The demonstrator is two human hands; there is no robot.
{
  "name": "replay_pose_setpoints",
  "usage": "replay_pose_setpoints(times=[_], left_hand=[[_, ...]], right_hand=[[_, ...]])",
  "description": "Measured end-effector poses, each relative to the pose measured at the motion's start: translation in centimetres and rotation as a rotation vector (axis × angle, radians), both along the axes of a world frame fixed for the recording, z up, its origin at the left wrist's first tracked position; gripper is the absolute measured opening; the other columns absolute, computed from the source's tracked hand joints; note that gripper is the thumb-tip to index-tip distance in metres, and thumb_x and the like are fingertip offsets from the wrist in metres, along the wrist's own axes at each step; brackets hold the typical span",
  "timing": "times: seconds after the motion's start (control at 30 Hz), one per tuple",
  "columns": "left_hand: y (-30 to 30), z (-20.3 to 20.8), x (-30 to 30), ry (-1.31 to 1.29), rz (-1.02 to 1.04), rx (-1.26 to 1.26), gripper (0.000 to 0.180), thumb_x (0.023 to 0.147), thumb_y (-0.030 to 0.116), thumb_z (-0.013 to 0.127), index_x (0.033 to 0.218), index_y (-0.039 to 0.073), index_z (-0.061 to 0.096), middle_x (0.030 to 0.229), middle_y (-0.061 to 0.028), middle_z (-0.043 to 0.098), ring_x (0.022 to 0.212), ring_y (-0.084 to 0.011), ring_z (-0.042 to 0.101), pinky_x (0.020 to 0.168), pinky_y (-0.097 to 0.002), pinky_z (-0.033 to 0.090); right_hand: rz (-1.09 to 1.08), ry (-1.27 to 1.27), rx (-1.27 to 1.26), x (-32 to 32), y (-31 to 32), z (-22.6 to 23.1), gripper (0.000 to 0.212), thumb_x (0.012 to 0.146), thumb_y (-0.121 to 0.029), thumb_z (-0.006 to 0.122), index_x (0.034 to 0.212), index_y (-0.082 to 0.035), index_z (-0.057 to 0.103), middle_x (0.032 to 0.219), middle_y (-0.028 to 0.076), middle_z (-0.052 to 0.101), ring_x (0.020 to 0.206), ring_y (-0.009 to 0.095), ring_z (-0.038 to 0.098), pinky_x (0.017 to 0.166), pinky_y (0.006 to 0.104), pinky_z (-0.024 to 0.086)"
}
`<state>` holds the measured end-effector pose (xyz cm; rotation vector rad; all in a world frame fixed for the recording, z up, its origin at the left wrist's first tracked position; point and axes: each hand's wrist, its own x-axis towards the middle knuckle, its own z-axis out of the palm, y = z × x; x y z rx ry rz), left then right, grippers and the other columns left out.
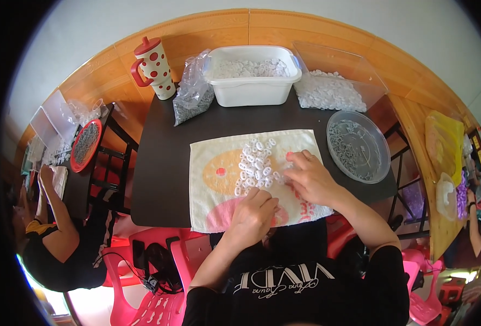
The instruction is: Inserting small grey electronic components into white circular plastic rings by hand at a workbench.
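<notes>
A loose pile of small white plastic pieces (258, 165), oval with holes, lies on a patterned towel (200, 157) with yellow and pink shapes. My left hand (253, 213) is closed at the pile's near edge, its fingertips pressed together. Whatever is between them is hidden. To the right of the pile, my right hand (315, 178) reaches in over the towel, fingers bent and apart. Its fingertips are beside the outermost white pieces, and I make out nothing held in them.
At the back of the dark table (161, 163) stand a dotted tumbler (156, 70), a bag of grey parts (192, 103), a white tub (254, 92) and a bag of white pieces (330, 93). A round clear tray (382, 149) holds grey parts. Other people work at both sides.
</notes>
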<state>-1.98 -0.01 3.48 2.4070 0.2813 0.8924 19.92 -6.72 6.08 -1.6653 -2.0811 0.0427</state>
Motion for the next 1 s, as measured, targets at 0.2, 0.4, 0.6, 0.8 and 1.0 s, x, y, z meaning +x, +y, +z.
replay_pose_setpoints(times=[0.2, 0.4, 0.6, 0.8, 1.0], left_hand=[[-0.4, 0.4, -0.5, 0.004, 0.047, 0.003, 0.019, 0.074, -0.003, 0.072, 0.092, -0.002, 0.068, 0.087, -0.0133, 0.063, 0.08, -0.0324, 0.06, 0.068, -0.0393, 0.051], [-0.6, 1.0, 0.6, -0.007, 0.065, 0.006, 0.018, 0.075, -0.003, 0.072, 0.092, -0.003, 0.068, 0.086, -0.0135, 0.063, 0.081, -0.0326, 0.06, 0.069, -0.0395, 0.051], [-0.9, 1.0, 0.9, -0.007, 0.085, 0.02, 0.019, 0.074, -0.002, 0.073, 0.092, -0.003, 0.069, 0.086, -0.0132, 0.063, 0.08, -0.0326, 0.061, 0.068, -0.04, 0.051], [-0.6, 1.1, 0.8, 0.001, 0.107, 0.007, 0.02, 0.073, -0.003, 0.073, 0.092, -0.002, 0.069, 0.086, -0.0138, 0.064, 0.08, -0.0331, 0.061, 0.068, -0.04, 0.051], [-0.9, 0.4, 0.7, -0.073, 0.131, -0.146, 0.023, 0.077, -0.003, 0.073, 0.1, -0.003, 0.07, 0.089, -0.0125, 0.067, 0.077, -0.0246, 0.064, 0.066, -0.0344, 0.051]], right_hand=[[0.067, 0.008, 0.004, 1.1, -1.1, 0.2, 0.023, 0.074, -0.001, 0.07, 0.096, -0.005, 0.07, 0.111, 0.013, 0.06, 0.105, 0.034, 0.057, 0.091, 0.0445, 0.045], [-0.151, 0.024, 0.032, 3.3, 0.4, -1.6, 0.027, 0.074, 0.0, 0.068, 0.099, -0.008, 0.074, 0.112, 0.014, 0.06, 0.104, 0.033, 0.056, 0.086, 0.0431, 0.046], [-0.133, -0.029, 0.051, 2.5, 1.0, -2.1, 0.025, 0.075, -0.003, 0.072, 0.099, -0.009, 0.074, 0.113, 0.014, 0.06, 0.104, 0.033, 0.056, 0.086, 0.0426, 0.046], [-0.111, 0.005, 0.052, 2.0, 0.9, -1.5, 0.024, 0.074, -0.002, 0.072, 0.097, -0.009, 0.073, 0.113, 0.013, 0.06, 0.103, 0.033, 0.056, 0.086, 0.0438, 0.046], [0.016, 0.159, 0.156, 1.6, 0.3, -0.6, 0.019, 0.074, 0.003, 0.07, 0.089, -0.007, 0.069, 0.095, 0.007, 0.06, 0.09, 0.03, 0.06, 0.072, 0.0379, 0.05]])
